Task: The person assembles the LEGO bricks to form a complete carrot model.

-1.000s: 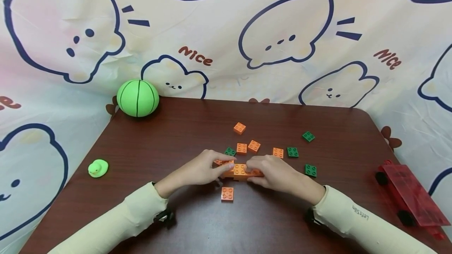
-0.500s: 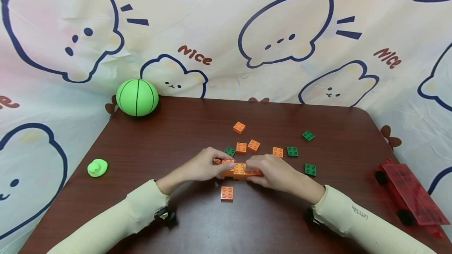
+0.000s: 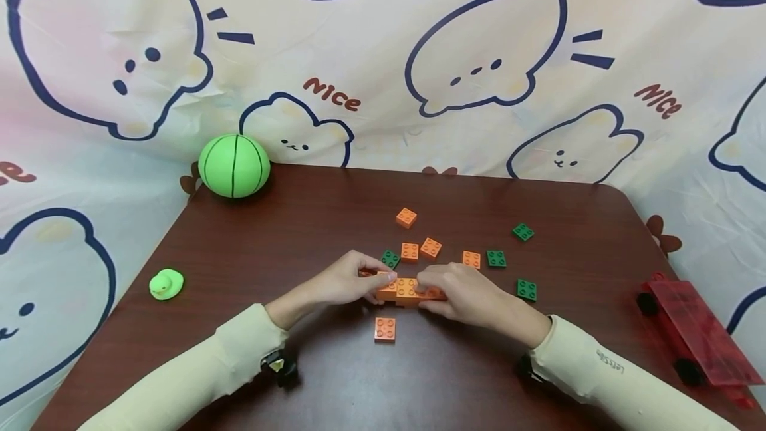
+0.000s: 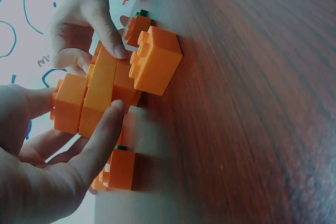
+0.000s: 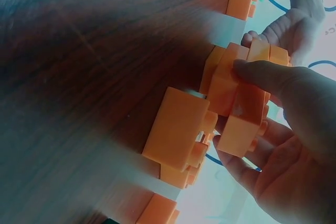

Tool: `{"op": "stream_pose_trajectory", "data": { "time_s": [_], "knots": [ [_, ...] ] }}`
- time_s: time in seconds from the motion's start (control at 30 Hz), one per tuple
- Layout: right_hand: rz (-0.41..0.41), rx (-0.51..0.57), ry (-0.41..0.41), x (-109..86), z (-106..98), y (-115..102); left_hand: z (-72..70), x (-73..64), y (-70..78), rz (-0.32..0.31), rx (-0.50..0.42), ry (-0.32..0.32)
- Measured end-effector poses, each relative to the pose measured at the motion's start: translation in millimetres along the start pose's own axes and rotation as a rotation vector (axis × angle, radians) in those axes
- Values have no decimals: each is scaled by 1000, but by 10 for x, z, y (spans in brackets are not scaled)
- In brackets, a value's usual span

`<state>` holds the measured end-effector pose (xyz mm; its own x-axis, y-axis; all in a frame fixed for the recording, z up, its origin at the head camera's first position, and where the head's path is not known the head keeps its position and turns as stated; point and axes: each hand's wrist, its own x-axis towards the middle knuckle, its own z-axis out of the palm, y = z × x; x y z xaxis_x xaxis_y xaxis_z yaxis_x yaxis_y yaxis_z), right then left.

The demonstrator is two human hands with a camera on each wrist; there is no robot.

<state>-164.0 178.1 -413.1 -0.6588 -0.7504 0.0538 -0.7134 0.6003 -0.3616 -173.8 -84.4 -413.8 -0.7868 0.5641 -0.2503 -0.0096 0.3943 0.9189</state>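
Note:
A joined build of orange toy building bricks (image 3: pixel 407 288) sits near the middle of the table, between both hands. My left hand (image 3: pixel 346 281) pinches its left end, thumb on the near side and fingers beyond. My right hand (image 3: pixel 465 292) grips the other end with thumb and fingers, hiding part of it. In the left wrist view, bricks of the build (image 4: pixel 100 95) are stacked on a lower layer. The right wrist view has the right thumb pressed against the orange build (image 5: pixel 231 85). One loose orange brick (image 3: pixel 385 330) lies in front of the build, apart from it.
Several loose orange bricks (image 3: pixel 409 252) and green bricks (image 3: pixel 496 259) lie behind and right of the hands on the brown table (image 3: pixel 323 391). A green ball (image 3: pixel 235 166) stands at the back left, a toy duck (image 3: pixel 165 284) at left, a red toy vehicle (image 3: pixel 697 331) at right.
My left hand has shifted slightly at the build's left end, its wrist a little higher. The right hand keeps its hold, and the loose bricks lie where they were.

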Motion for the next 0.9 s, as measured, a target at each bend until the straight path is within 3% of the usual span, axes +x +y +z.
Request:
{"op": "stream_pose_trajectory", "data": {
  "time_s": [0.17,0.33,0.57,0.9],
  "knots": [
    [2,-2,2,6,-7,1,4,6,13,-16,23,23],
    [-3,1,6,2,-1,8,27,7,-22,15,41,23],
    [-4,-3,9,-18,-3,9,41,14,-52,26,-73,-32],
    [-10,-1,6,-10,0,15,77,5,-95,38,-113,-6]
  ]
}}
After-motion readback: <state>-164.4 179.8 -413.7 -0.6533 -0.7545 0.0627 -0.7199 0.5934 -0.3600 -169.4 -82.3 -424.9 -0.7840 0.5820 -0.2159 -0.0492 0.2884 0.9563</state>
